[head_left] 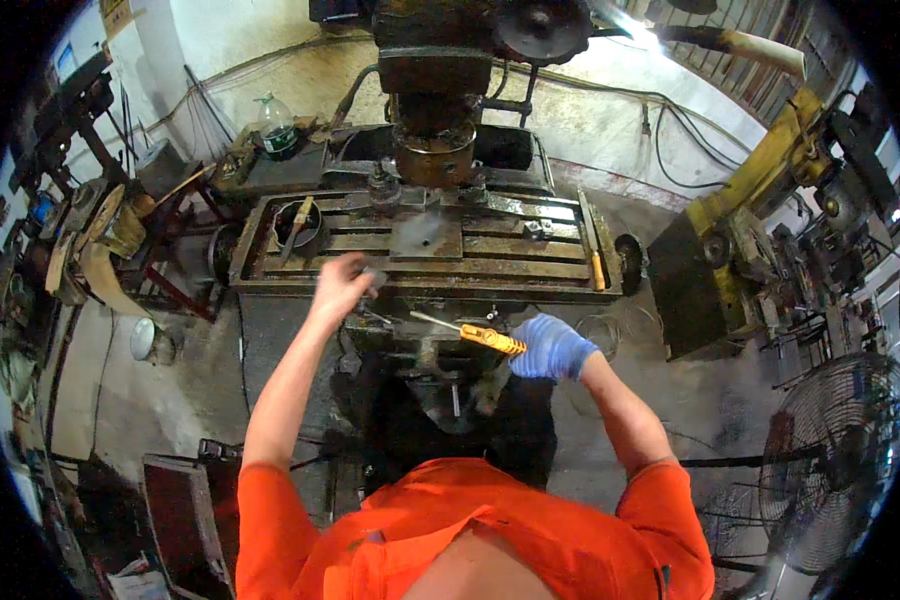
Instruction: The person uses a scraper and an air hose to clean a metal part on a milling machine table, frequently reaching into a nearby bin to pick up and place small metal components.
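Observation:
My bare left hand (341,284) is closed in front of the milling machine's table, its fingers around a small grey metal piece (374,279) that they partly hide. In a blue glove, my right hand (552,348) grips a screwdriver-like tool (492,339) with a yellow handle. Its thin metal shaft points left, toward the left hand, with a space between tip and hand. Just beyond both hands lies the slotted machine table (370,268). A flat grey plate (427,236) rests on it beneath the spindle head (435,150).
On the table's left stands a dark pot (308,240) with a brush (299,218) across it. A long file (592,240) with a yellow handle lies at the right end, near a small metal block (538,230). A floor fan (838,465) stands at the lower right.

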